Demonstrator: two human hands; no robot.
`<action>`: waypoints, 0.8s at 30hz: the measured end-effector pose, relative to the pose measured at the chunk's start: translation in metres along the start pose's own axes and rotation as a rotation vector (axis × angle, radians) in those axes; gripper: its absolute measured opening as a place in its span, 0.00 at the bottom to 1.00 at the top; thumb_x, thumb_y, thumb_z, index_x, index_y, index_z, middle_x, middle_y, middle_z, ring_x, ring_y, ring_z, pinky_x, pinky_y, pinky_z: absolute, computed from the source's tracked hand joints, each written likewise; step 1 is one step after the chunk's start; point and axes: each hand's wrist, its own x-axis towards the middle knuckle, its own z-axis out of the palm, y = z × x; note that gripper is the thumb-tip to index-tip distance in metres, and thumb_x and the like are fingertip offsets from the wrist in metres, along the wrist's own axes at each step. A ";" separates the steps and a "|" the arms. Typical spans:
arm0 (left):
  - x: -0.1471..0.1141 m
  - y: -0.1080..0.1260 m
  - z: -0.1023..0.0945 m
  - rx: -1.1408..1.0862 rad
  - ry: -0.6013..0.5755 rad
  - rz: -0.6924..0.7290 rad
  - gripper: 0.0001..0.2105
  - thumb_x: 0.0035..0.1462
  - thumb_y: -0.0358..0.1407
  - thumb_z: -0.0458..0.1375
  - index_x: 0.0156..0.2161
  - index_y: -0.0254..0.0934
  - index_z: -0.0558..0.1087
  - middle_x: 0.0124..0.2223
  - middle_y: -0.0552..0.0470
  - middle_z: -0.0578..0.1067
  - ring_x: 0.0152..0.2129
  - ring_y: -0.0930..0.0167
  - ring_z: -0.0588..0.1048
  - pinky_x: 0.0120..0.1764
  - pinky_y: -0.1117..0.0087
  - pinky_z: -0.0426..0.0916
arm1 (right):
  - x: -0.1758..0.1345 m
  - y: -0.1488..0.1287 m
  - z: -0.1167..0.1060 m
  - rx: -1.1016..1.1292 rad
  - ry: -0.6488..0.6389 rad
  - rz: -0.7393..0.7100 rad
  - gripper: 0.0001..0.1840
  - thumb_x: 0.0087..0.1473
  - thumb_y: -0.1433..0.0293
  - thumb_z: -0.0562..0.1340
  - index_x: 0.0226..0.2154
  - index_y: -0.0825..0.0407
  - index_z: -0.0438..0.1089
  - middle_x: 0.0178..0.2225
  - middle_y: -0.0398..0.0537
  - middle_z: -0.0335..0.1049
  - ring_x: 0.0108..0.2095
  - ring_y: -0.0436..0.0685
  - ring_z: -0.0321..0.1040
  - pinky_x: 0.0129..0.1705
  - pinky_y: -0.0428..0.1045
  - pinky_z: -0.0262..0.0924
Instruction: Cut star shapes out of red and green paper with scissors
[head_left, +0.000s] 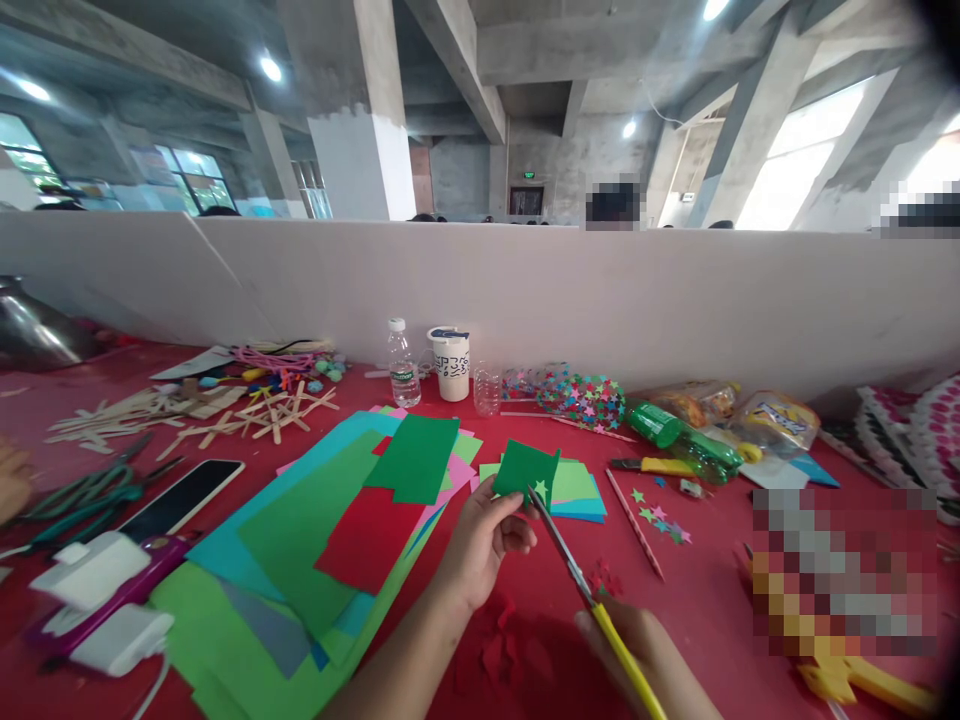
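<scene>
My left hand (480, 540) pinches the lower edge of a small dark green paper sheet (525, 466) between thumb and fingers. On that sheet, near its lower right corner, lies a light green paper star (541, 490). My right hand (637, 640) is closed round a pair of scissors (571, 567) with long yellow handles. The tips of the blades meet the sheet's lower edge beside the star. Below my hands, red paper scraps (499, 650) lie on the red table. Behind the held sheet is a small stack of light green and blue paper (581, 492).
Coloured sheets (300, 530) spread to the left, with a phone (184, 498), chargers (90, 570) and wooden sticks (277, 412) beyond. A water bottle (403, 370) and paper cup (453, 365) stand near the white partition (450, 280). Loose stars (660, 515) and a yellow cutter (660, 466) lie right.
</scene>
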 end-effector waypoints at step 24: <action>-0.002 -0.006 0.002 -0.285 0.080 -0.140 0.07 0.44 0.28 0.66 0.29 0.32 0.71 0.26 0.53 0.75 0.23 0.77 0.73 0.28 0.78 0.68 | -0.004 -0.003 -0.002 -0.116 0.044 0.033 0.22 0.51 0.53 0.56 0.21 0.49 0.49 0.20 0.36 0.43 0.24 0.49 0.44 0.23 0.45 0.39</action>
